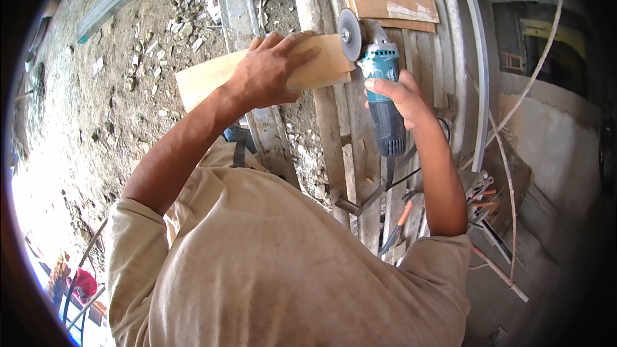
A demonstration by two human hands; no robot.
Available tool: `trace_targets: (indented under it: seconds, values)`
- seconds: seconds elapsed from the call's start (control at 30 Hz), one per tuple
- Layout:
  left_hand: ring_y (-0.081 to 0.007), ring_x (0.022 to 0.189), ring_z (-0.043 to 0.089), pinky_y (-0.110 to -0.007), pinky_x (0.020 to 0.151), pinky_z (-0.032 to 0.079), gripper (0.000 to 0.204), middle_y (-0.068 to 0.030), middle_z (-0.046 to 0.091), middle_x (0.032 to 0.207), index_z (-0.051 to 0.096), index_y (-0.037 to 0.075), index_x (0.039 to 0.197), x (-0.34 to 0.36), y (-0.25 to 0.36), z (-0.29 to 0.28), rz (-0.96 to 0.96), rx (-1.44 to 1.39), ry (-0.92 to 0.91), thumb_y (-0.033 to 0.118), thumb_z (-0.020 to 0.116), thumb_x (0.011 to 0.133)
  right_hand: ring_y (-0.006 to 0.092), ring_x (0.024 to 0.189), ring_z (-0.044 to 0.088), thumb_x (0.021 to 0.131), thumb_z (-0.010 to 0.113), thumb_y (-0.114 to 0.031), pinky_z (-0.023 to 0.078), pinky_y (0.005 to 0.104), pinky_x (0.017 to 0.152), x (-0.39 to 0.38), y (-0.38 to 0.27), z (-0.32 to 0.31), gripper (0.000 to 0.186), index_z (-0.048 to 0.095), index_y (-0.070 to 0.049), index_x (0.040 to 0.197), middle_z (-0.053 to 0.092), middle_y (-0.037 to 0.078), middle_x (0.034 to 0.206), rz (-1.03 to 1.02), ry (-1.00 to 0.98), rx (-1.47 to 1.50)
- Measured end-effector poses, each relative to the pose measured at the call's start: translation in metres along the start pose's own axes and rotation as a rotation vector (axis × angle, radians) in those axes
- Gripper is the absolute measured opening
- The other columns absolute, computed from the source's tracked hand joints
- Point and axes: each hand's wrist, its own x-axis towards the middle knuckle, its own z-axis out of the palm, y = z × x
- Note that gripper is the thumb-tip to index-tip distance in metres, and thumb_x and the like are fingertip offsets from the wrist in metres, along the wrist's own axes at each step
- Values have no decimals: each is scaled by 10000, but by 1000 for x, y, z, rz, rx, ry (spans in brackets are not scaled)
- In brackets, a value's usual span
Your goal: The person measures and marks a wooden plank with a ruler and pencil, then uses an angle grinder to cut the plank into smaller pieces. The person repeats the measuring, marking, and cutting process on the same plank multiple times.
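Observation:
My left hand grips a pale wooden plank from above, fingers over its far edge. My right hand holds a teal and black angle grinder, whose grey disc is at the plank's right end; whether it touches the wood I cannot tell. The plank lies across long weathered beams. Just beyond the disc are more short pale boards.
Rubble-strewn ground with a grey timber spreads to the left. At the right are a concrete wall, a rope and long strips. Orange-handled tools lie near my right elbow; a dark cord trails from the grinder.

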Motion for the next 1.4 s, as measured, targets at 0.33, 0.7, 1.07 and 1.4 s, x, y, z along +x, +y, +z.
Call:
trace_targets:
  seconds: [0.33,0.7,1.07,1.4]
  values:
    - [-331,1335,469,-484,1164,391,813,-43,375,1590,558,244,1471,1,2,-1,-22,-11,-30,319,841,713,175,697,690,782,814,-335,566,321,627,-4,3,0,401,676,-37,1012,688,80,860,10,0,-17]
    - [-331,1337,466,-493,1154,401,792,-37,372,1594,559,245,1466,0,1,1,-15,3,-17,315,833,726,181,702,689,770,815,-352,561,325,632,-7,7,1,405,678,-39,988,684,79,844,23,4,-9]
    - [-341,1342,463,-490,1163,389,815,-41,368,1600,542,255,1482,1,0,0,-19,-4,-41,310,830,722,173,689,678,775,808,-339,548,322,616,-19,6,5,384,661,-41,967,669,75,813,33,8,-32]
    - [-345,1353,457,-491,1169,386,826,-46,371,1595,526,260,1492,1,0,2,-9,-10,-37,319,831,727,172,680,680,777,806,-337,546,319,613,-26,12,6,371,669,-32,939,672,76,789,33,18,-26]
